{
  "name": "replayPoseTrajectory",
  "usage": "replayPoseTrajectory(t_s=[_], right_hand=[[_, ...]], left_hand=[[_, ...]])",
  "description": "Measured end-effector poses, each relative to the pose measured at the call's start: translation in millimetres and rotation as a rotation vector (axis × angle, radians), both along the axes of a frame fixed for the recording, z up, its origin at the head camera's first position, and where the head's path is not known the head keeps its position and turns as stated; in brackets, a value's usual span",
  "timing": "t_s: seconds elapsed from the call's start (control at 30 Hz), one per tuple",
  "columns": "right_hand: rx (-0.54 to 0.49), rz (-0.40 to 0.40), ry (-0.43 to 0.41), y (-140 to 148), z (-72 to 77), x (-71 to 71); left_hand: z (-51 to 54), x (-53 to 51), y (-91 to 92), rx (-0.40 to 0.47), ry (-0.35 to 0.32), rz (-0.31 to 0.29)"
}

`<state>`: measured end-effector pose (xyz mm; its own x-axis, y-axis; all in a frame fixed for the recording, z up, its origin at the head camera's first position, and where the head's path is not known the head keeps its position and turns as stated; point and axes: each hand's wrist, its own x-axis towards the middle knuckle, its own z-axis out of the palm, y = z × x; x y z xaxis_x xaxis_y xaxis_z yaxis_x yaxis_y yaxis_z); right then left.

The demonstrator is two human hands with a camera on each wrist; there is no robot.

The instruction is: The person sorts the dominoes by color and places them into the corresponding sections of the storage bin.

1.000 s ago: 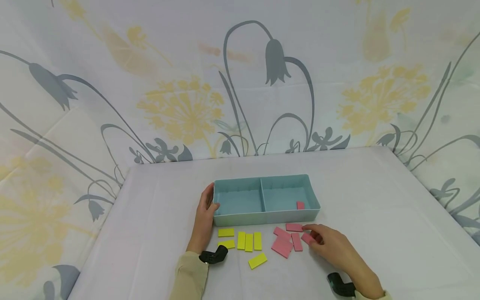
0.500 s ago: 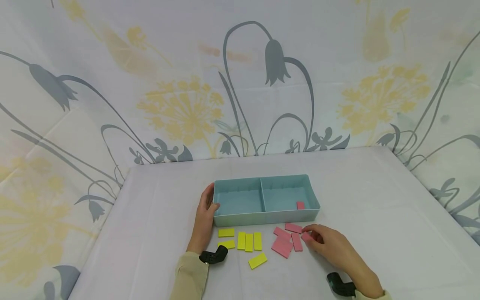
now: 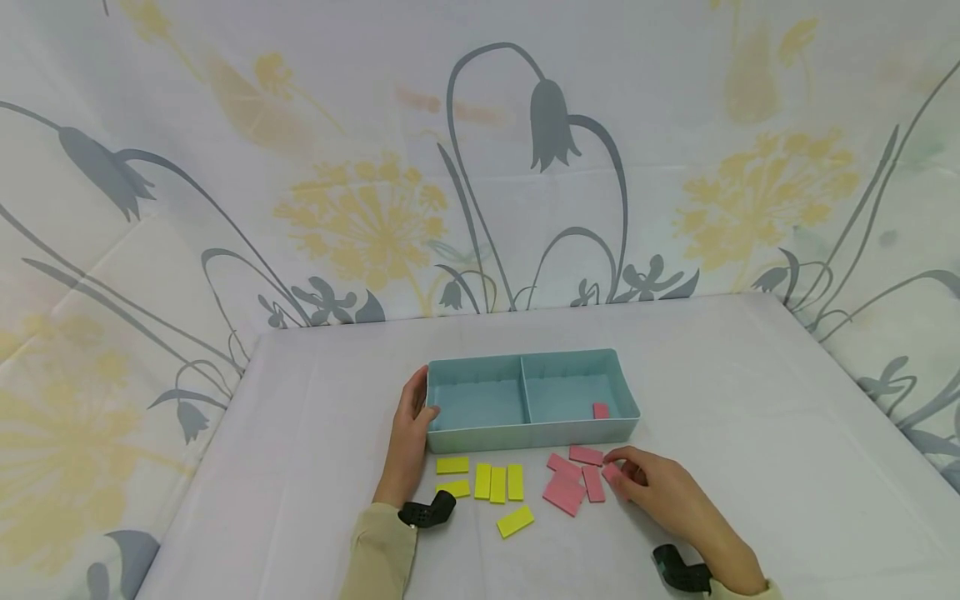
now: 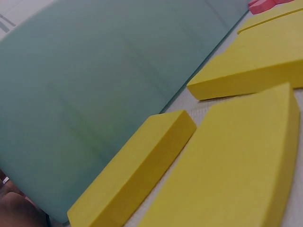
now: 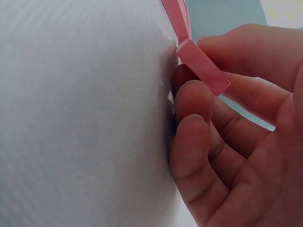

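Tray held at its left end by my left hand, thumb over the rim, probably to steady it. My right hand pinches a pink tile between thumb and fingers, just beside the loose pinks. One stray pink lies in the right compartment. Yellows sit apart, leftward, seemingly grouped by colour.

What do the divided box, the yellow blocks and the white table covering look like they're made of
Divided box: probably moulded plastic, matte, judging by its smooth, thin walls.
Yellow blocks: perhaps painted wood or plastic, matte; the even colour and crisp edges leave it open.
White table covering: most likely fabric, dull, given the fine weave-like texture up close.
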<state>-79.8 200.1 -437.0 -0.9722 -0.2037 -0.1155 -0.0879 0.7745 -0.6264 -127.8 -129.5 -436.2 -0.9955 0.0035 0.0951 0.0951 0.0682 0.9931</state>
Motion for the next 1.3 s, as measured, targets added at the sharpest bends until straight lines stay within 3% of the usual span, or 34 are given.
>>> replayPoseTrajectory(t_s=[1.3], right_hand=[[-0.142, -0.023, 0.110, 8.8, 0.8, -0.7]], left_hand=[[2.3, 0.0, 1.0, -0.007, -0.027, 0.016]])
